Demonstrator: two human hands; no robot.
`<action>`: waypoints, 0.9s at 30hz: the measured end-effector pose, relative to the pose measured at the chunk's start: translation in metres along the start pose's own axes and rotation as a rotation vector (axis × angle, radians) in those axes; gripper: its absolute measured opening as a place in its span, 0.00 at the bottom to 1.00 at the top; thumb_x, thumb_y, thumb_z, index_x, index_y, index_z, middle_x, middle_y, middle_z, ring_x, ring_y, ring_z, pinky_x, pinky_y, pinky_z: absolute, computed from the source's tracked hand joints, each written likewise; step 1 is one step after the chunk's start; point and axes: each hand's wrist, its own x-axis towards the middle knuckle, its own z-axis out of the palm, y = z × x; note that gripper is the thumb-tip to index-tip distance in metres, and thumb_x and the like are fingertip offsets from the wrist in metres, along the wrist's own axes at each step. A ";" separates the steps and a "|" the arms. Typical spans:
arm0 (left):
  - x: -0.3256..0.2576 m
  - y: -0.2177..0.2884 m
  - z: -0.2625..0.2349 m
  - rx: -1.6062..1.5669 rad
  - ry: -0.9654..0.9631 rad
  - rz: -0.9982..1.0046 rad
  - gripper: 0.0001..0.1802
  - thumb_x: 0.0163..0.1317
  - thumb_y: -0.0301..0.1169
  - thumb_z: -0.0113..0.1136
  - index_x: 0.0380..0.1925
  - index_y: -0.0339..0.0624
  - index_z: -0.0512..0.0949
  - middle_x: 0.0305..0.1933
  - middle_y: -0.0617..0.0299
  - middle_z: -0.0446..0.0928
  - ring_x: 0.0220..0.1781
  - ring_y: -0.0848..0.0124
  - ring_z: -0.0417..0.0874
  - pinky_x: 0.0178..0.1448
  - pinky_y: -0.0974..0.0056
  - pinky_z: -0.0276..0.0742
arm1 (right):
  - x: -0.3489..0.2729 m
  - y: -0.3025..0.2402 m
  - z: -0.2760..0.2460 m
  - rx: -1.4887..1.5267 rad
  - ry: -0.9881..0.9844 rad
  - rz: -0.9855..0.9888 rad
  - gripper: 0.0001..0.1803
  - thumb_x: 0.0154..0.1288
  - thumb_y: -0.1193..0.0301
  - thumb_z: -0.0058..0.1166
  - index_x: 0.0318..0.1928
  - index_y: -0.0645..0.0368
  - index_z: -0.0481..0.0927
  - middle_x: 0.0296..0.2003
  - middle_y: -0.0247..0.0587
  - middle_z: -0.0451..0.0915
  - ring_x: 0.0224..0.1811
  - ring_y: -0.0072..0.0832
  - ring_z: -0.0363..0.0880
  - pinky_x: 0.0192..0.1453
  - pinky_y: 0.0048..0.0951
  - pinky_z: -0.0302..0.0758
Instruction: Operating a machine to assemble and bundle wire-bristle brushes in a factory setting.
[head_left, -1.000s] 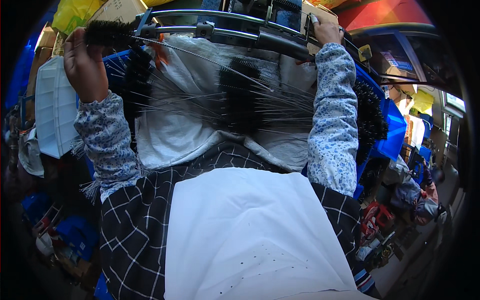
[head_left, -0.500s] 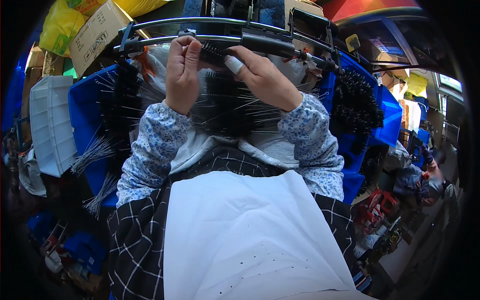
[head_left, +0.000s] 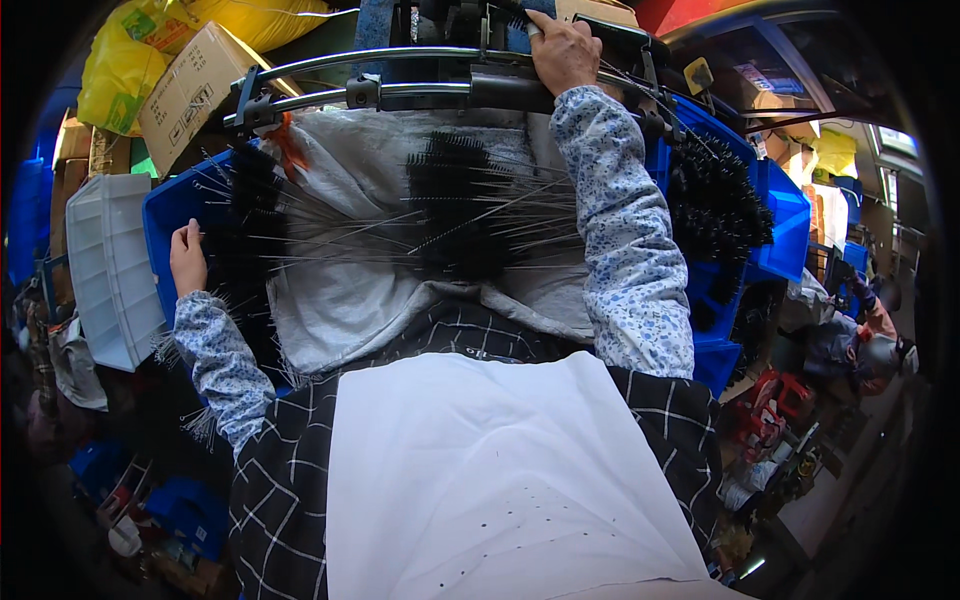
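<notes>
Our right hand (head_left: 563, 50) rested on top of the black machine bar (head_left: 520, 90), fingers curled down over its far edge; whether they gripped anything besides the bar we could not tell. Just below the bar, on a grey cloth (head_left: 350, 190), lay the black bottle brushes (head_left: 450, 205), their thin wire stems fanned out to left and right. Our left hand (head_left: 187, 262) sat well to the left of the bar and lower, at the edge of a blue crate (head_left: 165, 215), its fingers loosely bent among the brush heads there; we could not tell whether they held one. A white crate (head_left: 105, 265) stood farther left of the bar, a cardboard box (head_left: 190, 90) above its left end, and more blue bins of brushes (head_left: 735, 205) to its right.
</notes>
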 end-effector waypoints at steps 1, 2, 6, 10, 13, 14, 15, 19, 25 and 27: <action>0.001 0.001 -0.006 -0.019 -0.025 -0.099 0.18 0.57 0.43 0.46 0.33 0.36 0.71 0.28 0.60 0.72 0.31 0.72 0.71 0.37 0.70 0.66 | 0.001 -0.002 -0.002 0.052 0.008 -0.014 0.15 0.54 0.64 0.44 0.44 0.45 0.73 0.34 0.36 0.75 0.37 0.32 0.69 0.42 0.38 0.62; 0.003 -0.001 -0.007 -0.021 -0.028 -0.099 0.18 0.57 0.43 0.46 0.33 0.36 0.71 0.28 0.60 0.72 0.31 0.72 0.71 0.37 0.70 0.66 | 0.001 -0.003 -0.003 0.098 0.016 -0.025 0.14 0.53 0.68 0.44 0.42 0.46 0.73 0.35 0.34 0.73 0.37 0.31 0.69 0.41 0.41 0.62; 0.004 0.003 -0.009 0.073 -0.170 -0.033 0.19 0.57 0.43 0.47 0.32 0.36 0.71 0.27 0.62 0.71 0.29 0.74 0.69 0.35 0.71 0.64 | 0.004 -0.001 -0.003 0.116 0.008 -0.007 0.14 0.53 0.69 0.43 0.41 0.43 0.74 0.35 0.34 0.73 0.37 0.32 0.68 0.41 0.43 0.60; -0.007 0.035 -0.009 -0.186 0.032 0.156 0.16 0.59 0.40 0.46 0.30 0.36 0.71 0.26 0.65 0.71 0.29 0.77 0.67 0.35 0.74 0.63 | 0.014 0.003 0.013 0.049 0.036 -0.059 0.17 0.53 0.72 0.40 0.44 0.44 0.72 0.35 0.34 0.72 0.46 0.34 0.63 0.49 0.48 0.55; -0.023 0.088 -0.020 -0.233 0.215 0.370 0.14 0.61 0.38 0.42 0.30 0.37 0.70 0.29 0.65 0.70 0.33 0.78 0.68 0.40 0.75 0.64 | 0.017 0.014 0.033 0.053 0.100 -0.116 0.20 0.53 0.73 0.38 0.47 0.43 0.70 0.36 0.35 0.72 0.50 0.34 0.61 0.53 0.50 0.51; -0.021 0.096 -0.023 -0.317 0.323 0.515 0.14 0.61 0.37 0.41 0.31 0.37 0.70 0.30 0.64 0.70 0.34 0.78 0.69 0.41 0.75 0.65 | 0.017 0.017 0.035 0.054 0.154 -0.147 0.20 0.53 0.74 0.37 0.48 0.43 0.69 0.37 0.35 0.72 0.51 0.34 0.60 0.55 0.51 0.49; -0.021 0.102 -0.030 -0.485 0.300 0.507 0.14 0.62 0.37 0.41 0.32 0.37 0.69 0.31 0.64 0.70 0.35 0.78 0.69 0.41 0.75 0.65 | 0.009 0.005 0.012 -0.008 0.260 -0.155 0.19 0.54 0.72 0.37 0.48 0.47 0.69 0.37 0.35 0.72 0.47 0.34 0.65 0.51 0.47 0.56; -0.024 0.125 -0.071 -0.780 0.406 0.574 0.10 0.61 0.33 0.42 0.32 0.37 0.69 0.32 0.62 0.69 0.34 0.76 0.69 0.39 0.74 0.67 | -0.011 0.027 0.002 -0.204 0.131 0.062 0.23 0.53 0.60 0.45 0.50 0.56 0.68 0.42 0.43 0.73 0.42 0.35 0.70 0.49 0.40 0.60; -0.013 0.117 -0.120 0.764 1.154 0.927 0.06 0.52 0.27 0.51 0.29 0.37 0.71 0.31 0.56 0.72 0.34 0.64 0.75 0.40 0.66 0.71 | -0.012 0.019 0.012 0.169 0.018 0.162 0.21 0.52 0.64 0.48 0.49 0.53 0.69 0.45 0.43 0.72 0.48 0.36 0.69 0.52 0.41 0.61; -0.010 0.109 -0.127 0.776 1.165 0.912 0.06 0.49 0.26 0.53 0.29 0.36 0.71 0.32 0.55 0.73 0.35 0.61 0.75 0.40 0.65 0.71 | -0.010 0.013 0.013 0.163 0.021 0.148 0.21 0.52 0.64 0.48 0.49 0.53 0.69 0.45 0.43 0.72 0.48 0.36 0.69 0.51 0.40 0.62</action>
